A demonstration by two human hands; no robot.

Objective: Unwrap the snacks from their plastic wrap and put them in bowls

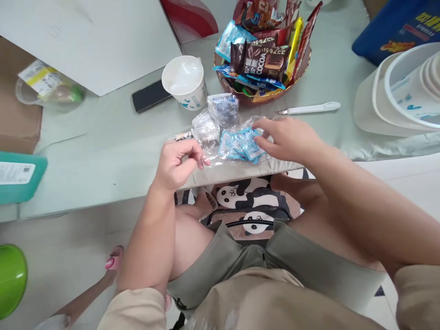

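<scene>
On the table in front of me lies a clear plastic bag with flat light-blue packets in or under it. My left hand is closed at its left edge, thumb and forefinger pinching what looks like the clear film. Over the packets' right side reaches my right hand, fingers apart and fingertips touching the plastic. Just behind are a clear-wrapped white bundle and a wrapped bluish bundle. A small dark-printed packet lies partly hidden beside my left hand.
A white paper cup stands by a dark phone. Behind is a glass bowl of wrapped snacks. A white-handled knife lies right, near white tubs holding cups. A teal container is left; another person's leg shows below.
</scene>
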